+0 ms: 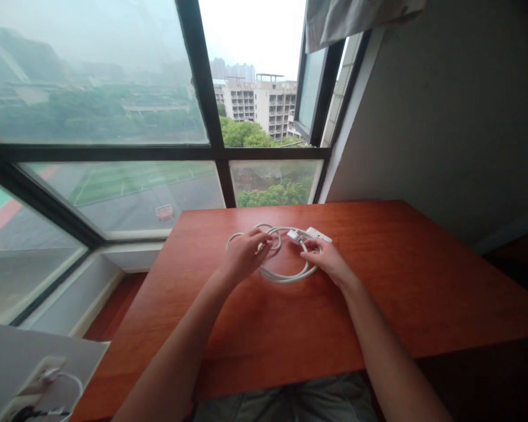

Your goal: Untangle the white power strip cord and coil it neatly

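A reddish tabletop [422, 281] stands against a big window [114, 88]. Near its far edge lies a coiled white cable [286, 275], with the left hand [245, 253] closed around its left side. The right hand [328, 258] covers the right side, beside a white plug [319, 235]; its grip is hidden.

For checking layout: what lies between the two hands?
In head view, between left hand and right hand lie loops of coiled white cable and a white plastic plug.
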Tool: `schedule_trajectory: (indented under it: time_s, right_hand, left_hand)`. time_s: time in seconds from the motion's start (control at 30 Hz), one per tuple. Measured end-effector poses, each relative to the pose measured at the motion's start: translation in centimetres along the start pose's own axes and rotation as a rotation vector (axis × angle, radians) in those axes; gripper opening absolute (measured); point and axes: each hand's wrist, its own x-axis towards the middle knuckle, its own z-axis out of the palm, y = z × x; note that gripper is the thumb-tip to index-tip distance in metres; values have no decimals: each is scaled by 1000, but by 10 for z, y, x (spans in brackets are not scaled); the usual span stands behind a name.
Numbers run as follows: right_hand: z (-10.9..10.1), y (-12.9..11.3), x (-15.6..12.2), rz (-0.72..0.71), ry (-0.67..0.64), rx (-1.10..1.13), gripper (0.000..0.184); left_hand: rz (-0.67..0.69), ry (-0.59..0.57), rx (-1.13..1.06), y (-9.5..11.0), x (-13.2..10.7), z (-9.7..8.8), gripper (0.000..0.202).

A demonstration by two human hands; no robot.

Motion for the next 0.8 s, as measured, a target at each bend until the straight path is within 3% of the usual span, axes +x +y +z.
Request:
schedule_trajectory:
  time_s: [0.1,0.3,0.43,0.6,0.8]
  right_hand:
    - [1,2,0,45,-7,-36,36]
    - [0,5,3,32,11,-188,30]
    - [-2,6,4,6,39,-352,22]
    - [-4,12,6,-145,-18,-384,14]
    - [-5,4,4,-422,180,-297,19]
  left_hand:
    - [-188,144,53,-25,1,-13,24]
    - [-330,-47,-22,-48,-2,-10,26]
    - [-343,-32,-206,-46,-2,-3,29]
    - [-410,-20,-568,-42,0,-2,42]
    - [-506,3,-603,-42,0,-2,34]
